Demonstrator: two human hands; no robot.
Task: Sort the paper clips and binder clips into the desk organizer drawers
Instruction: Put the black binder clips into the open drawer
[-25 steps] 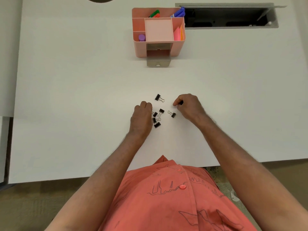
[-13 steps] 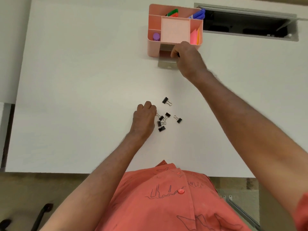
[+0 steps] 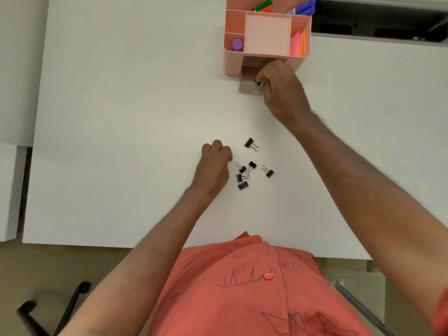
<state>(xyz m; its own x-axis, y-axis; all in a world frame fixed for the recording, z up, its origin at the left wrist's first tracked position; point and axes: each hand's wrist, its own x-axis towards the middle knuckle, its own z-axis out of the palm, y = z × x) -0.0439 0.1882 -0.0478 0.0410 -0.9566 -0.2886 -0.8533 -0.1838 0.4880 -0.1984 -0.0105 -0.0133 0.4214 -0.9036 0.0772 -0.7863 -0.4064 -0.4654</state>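
Right hand reaching far forward, fingertips pinched on a small black binder clip above the open translucent grey drawer of the pink plastic desk organizer. Left hand curled in a loose fist, knuckles up, resting on the smooth white desk; whether holding anything, cannot tell. Just beside it, six black binder clips with wire handles, scattered.
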